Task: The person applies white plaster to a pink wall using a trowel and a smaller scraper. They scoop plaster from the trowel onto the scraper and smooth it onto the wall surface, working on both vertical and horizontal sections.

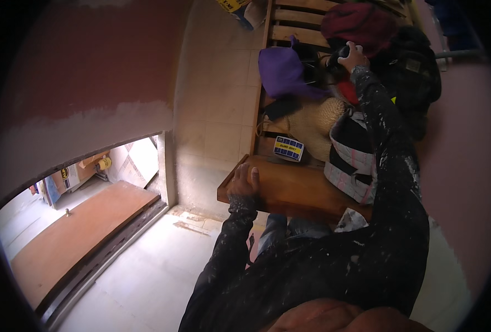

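My left hand (243, 181) rests on the end board (290, 182) of a slatted wooden bench, its fingers loosely apart. My right hand (354, 56) reaches up among bags and grips a dark object (343, 51) that I cannot make out clearly. Beside it lie a maroon bag (359, 19), a purple cloth bag (278, 72), a red item (346, 89) and a black backpack (414, 72). Nearer me are a woven straw item (309, 127), a plaid bag (342, 174) and a small yellow-and-blue box (288, 148).
A low opening at the left shows cartons (74, 171) beyond a fallen or flat wooden panel (90, 232). A partly painted red wall (85, 66) stands above it. A pale pink wall (461, 155) runs along the right, with a grey pipe (458, 53).
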`<state>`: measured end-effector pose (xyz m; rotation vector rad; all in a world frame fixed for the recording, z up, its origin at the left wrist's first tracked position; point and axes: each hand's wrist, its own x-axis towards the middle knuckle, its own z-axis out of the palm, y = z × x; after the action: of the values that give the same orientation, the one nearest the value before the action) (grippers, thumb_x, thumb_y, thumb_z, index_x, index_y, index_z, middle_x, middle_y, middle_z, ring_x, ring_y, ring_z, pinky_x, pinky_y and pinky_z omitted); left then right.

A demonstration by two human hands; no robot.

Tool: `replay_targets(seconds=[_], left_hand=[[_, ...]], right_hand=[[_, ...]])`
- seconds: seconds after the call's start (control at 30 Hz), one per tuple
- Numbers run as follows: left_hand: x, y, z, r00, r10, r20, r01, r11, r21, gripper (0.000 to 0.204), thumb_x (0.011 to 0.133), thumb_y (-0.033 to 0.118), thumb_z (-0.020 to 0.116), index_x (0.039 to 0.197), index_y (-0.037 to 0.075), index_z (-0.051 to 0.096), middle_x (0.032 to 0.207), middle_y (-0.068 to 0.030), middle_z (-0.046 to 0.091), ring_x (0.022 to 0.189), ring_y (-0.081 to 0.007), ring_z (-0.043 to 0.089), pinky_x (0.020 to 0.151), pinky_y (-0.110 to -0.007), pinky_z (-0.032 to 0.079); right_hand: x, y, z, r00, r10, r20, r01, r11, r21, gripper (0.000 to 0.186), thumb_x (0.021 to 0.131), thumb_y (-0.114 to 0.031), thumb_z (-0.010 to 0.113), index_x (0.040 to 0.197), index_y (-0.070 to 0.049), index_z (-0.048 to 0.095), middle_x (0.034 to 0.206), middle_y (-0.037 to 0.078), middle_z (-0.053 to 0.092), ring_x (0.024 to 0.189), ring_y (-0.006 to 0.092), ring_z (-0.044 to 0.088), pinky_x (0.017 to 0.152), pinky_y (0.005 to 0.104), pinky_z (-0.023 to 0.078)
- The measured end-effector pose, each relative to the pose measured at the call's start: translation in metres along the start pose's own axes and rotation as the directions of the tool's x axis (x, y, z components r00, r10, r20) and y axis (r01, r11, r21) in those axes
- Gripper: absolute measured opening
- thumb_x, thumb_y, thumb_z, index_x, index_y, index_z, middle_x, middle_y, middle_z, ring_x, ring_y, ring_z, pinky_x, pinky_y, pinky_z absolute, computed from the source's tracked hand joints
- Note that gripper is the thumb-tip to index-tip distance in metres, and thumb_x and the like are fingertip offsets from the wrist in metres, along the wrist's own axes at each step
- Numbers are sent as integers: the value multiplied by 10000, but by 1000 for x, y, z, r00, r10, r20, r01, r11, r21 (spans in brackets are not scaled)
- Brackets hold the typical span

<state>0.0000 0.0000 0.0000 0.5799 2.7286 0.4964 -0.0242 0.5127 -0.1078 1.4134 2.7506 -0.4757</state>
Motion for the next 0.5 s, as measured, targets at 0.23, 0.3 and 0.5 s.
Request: replay_targets(seconds=[0.23,0.3,0.5], left_hand=[[4,-2,-6,1000,-1,11,2,1000,-11,308,878,333,500,1064,101,583,1019,-125,620,887,-326,617,728,-402,503],[3,-2,-4,1000,1,11,-1,1000,-20,295,875,322,508,1049,97,590,994,-119,628,880,-319,620,723,-396,504],[-1,1,-7,1000,20,23,-20,999,-27,308,879,327,497,1023,80,610,977,-134,635,870,-330,619,741,-407,498]], right_hand=[[36,-9,61,993,20,-120,-21,1000,-5,696,663,-379,674,1281,-225,393,1251,138,431,1065,396,508,871,501,430],[42,-6,70,981,83,-173,-83,997,8,680,679,-380,664,1282,-225,391,1251,145,424,1075,415,492,864,504,434],[37,-5,61,993,115,-30,-116,992,-46,897,724,-434,680,1419,-288,132,1448,181,201,1185,465,398,930,518,396]])
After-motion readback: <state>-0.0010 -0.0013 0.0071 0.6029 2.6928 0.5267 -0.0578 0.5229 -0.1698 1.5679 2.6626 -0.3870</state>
